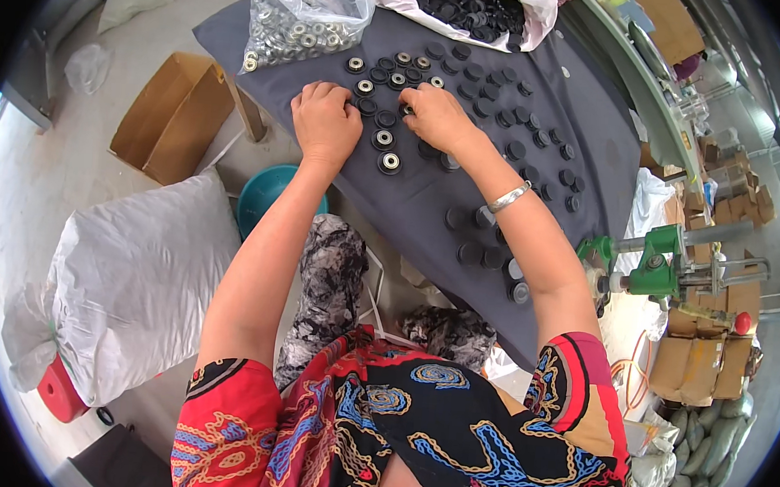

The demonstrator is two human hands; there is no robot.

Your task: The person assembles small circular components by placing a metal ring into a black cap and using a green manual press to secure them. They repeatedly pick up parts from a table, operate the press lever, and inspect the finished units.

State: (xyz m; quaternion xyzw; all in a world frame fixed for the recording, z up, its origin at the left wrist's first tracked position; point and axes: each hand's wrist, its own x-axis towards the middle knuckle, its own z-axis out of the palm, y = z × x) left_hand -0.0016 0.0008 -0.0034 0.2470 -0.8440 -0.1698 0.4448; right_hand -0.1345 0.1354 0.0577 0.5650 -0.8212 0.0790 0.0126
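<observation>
My left hand (326, 123) rests at the table's near left edge, fingers curled and pressed together beside a black plastic wheel (366, 106); what they hold, if anything, is hidden. Further right, my right hand (438, 120) pinches a small metal bearing, only partly visible at the fingertips, over one of the black wheels. Around both hands lie several black wheels, some with a silver bearing (389, 162) set in the centre, others with a bare middle. To the right, many black round caps (515, 150) are spread in loose rows over the dark grey cloth (414, 223).
A clear bag of metal bearings (301, 31) sits at the far left of the table, beside a white sack of black parts (547, 12). A green metal machine (655, 262) borders the right side. Left on the floor are a cardboard box (166, 115), teal basin (257, 200) and stuffed white sack (148, 272).
</observation>
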